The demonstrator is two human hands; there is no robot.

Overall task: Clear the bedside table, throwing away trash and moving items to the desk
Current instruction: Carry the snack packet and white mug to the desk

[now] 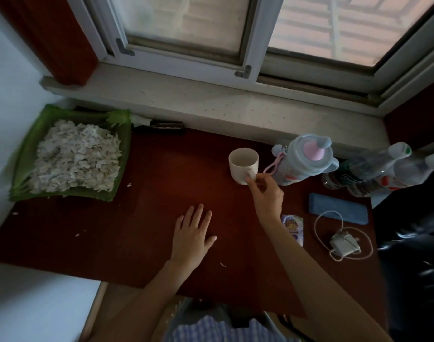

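- Right hand (266, 193) pinches the white mug's (243, 165) handle at centre frame; set it down upright, clear of the baby bottle (302, 160).
- Left hand (192, 233) lies flat, fingers spread, holding nothing, on the tabletop (112, 230).

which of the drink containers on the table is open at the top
The white mug, held by the right hand; the blue kids' bottle and clear plastic bottles are capped.

Cream mug (243, 164) on dark red table (161, 218), green tray (25, 154), blue case (338, 211), white charger (344, 244).
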